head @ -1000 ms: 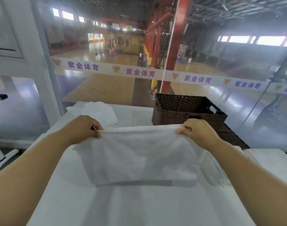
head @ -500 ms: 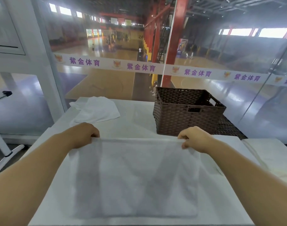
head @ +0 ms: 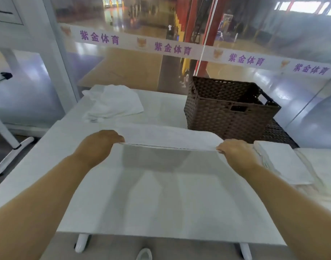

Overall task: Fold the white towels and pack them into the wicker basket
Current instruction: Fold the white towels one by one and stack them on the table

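Observation:
A white towel (head: 170,136) lies across the middle of the white table (head: 160,203), its near edge lifted slightly and casting a shadow. My left hand (head: 100,145) grips the towel's left near corner and my right hand (head: 236,152) pinches its right near corner. The brown wicker basket (head: 228,113) stands just behind the towel on the right; its inside looks dark and I cannot tell what it holds. A crumpled white towel (head: 112,103) lies at the back left. A folded white towel (head: 283,162) rests at the right, beside my right hand.
A glass wall with a lettered white strip (head: 172,48) runs right behind the table. A flat wicker lid or mat (head: 279,132) lies under the basket's right side. White table legs (head: 82,243) and a stand's foot (head: 12,154) show on the floor.
The towel, held up a second ago, was laid out flat; now both hands have carried its edge over so it lies folded in a narrower band farther back.

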